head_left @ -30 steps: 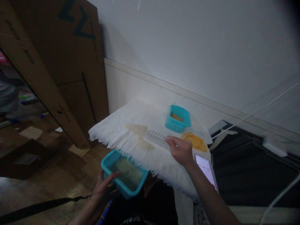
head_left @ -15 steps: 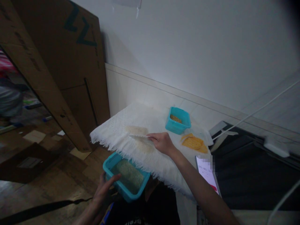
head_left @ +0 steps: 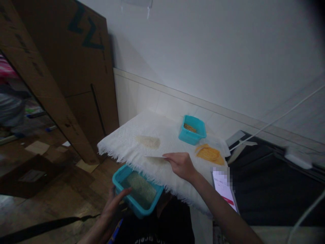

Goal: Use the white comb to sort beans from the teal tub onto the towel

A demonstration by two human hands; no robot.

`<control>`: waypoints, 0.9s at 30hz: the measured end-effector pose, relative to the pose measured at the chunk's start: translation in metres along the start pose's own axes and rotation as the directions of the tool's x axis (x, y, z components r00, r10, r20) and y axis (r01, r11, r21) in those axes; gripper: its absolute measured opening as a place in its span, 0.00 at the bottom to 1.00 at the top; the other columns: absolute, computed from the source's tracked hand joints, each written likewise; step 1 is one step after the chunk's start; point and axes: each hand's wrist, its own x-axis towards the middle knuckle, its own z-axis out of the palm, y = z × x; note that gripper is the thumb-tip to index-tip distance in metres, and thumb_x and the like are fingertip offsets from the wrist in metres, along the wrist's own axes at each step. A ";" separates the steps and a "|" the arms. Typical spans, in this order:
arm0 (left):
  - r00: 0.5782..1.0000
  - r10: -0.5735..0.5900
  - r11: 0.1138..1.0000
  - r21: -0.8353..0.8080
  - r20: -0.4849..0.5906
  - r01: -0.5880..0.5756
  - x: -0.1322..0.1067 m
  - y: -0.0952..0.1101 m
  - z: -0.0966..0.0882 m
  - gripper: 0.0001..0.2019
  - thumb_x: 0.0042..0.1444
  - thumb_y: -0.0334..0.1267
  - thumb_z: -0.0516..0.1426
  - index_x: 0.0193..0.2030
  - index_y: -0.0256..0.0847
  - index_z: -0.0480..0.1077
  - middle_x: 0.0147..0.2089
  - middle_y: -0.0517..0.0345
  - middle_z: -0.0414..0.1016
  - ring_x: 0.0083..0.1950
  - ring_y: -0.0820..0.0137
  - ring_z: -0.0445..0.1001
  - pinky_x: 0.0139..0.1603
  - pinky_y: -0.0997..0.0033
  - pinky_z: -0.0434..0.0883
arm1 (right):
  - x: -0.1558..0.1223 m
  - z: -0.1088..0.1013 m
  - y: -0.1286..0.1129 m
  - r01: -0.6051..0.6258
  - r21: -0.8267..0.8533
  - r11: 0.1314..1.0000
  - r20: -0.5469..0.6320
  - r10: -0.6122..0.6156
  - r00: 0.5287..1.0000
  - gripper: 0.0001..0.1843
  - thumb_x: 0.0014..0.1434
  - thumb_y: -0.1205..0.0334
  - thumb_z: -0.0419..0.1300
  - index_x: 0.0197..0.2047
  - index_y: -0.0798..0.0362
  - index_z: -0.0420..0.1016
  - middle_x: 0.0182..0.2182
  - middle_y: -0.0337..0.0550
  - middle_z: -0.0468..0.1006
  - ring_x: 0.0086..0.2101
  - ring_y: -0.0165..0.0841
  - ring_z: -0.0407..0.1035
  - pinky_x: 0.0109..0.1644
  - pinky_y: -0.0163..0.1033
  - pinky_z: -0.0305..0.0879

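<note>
My left hand [head_left: 115, 202] grips the near left rim of a turquoise plastic tub [head_left: 137, 211], its thumb over the edge. Pale grains like rice [head_left: 142, 187] lie inside the tub, which is held just below the fringed edge of a white cloth [head_left: 129, 128]. Between the fingers and thumb of my right hand [head_left: 180, 164] is a thin white card [head_left: 155, 157], low over the cloth near its front edge. Beyond the card a flat patch of pale grains [head_left: 148, 142] is spread on the cloth. Whatever lies under the card is hidden.
A second turquoise tub [head_left: 192, 137] with yellowish-brown grains stands at the back of the cloth. Right of it lies a crumpled yellow cloth or bag [head_left: 210, 154]. A lit phone [head_left: 223, 189] rests at the right edge. A tall cardboard box [head_left: 86, 67] rises on the left.
My right hand has drawn the card toward me and slightly right, away from the far patch of grains and nearer the cloth's fringe. The left hand and tub have barely moved.
</note>
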 end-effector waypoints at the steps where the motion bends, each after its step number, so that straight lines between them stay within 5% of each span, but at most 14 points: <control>1: 1.000 0.002 1.000 0.001 -0.002 -0.002 0.000 0.000 0.000 0.61 0.41 0.57 0.81 0.78 0.57 0.56 0.53 0.50 0.83 0.38 0.55 0.85 0.43 0.51 0.82 | 0.004 0.001 0.002 -0.003 -0.011 1.000 -0.021 0.003 1.000 0.18 0.67 0.75 0.67 0.50 0.44 0.93 0.44 0.38 0.94 0.40 0.38 0.91 0.48 0.38 0.88; 9: 1.000 -0.004 0.999 0.038 -0.018 0.005 0.001 0.000 0.002 0.53 0.49 0.53 0.78 0.76 0.55 0.57 0.53 0.47 0.81 0.42 0.53 0.86 0.43 0.51 0.84 | 0.005 0.009 -0.002 -0.013 -0.032 0.999 0.008 0.013 1.000 0.18 0.67 0.75 0.66 0.50 0.46 0.93 0.43 0.39 0.94 0.38 0.37 0.91 0.46 0.36 0.87; 15: 1.000 -0.006 1.000 0.024 -0.005 0.006 0.004 -0.002 0.002 0.56 0.46 0.55 0.80 0.77 0.57 0.56 0.53 0.48 0.81 0.41 0.52 0.87 0.45 0.46 0.85 | -0.007 -0.011 -0.011 0.002 0.003 1.000 -0.018 -0.002 1.000 0.19 0.69 0.74 0.64 0.52 0.46 0.92 0.45 0.39 0.94 0.41 0.37 0.91 0.50 0.38 0.87; 21: 0.999 0.002 1.000 0.013 -0.034 -0.001 0.007 -0.010 0.006 0.57 0.46 0.52 0.80 0.78 0.59 0.55 0.61 0.44 0.79 0.42 0.53 0.86 0.41 0.50 0.85 | -0.022 -0.052 0.004 -0.165 -0.208 0.964 -0.261 0.108 0.959 0.13 0.75 0.66 0.64 0.50 0.50 0.93 0.43 0.48 0.94 0.34 0.39 0.90 0.40 0.37 0.85; 27: 0.994 0.011 1.000 -0.003 -0.108 -0.012 0.012 -0.024 0.012 0.50 0.50 0.48 0.79 0.76 0.59 0.59 0.60 0.48 0.79 0.44 0.54 0.85 0.40 0.52 0.85 | -0.052 -0.049 -0.023 -0.108 -0.421 0.900 -0.157 0.044 0.987 0.15 0.78 0.70 0.60 0.53 0.58 0.90 0.37 0.50 0.93 0.25 0.33 0.84 0.30 0.34 0.75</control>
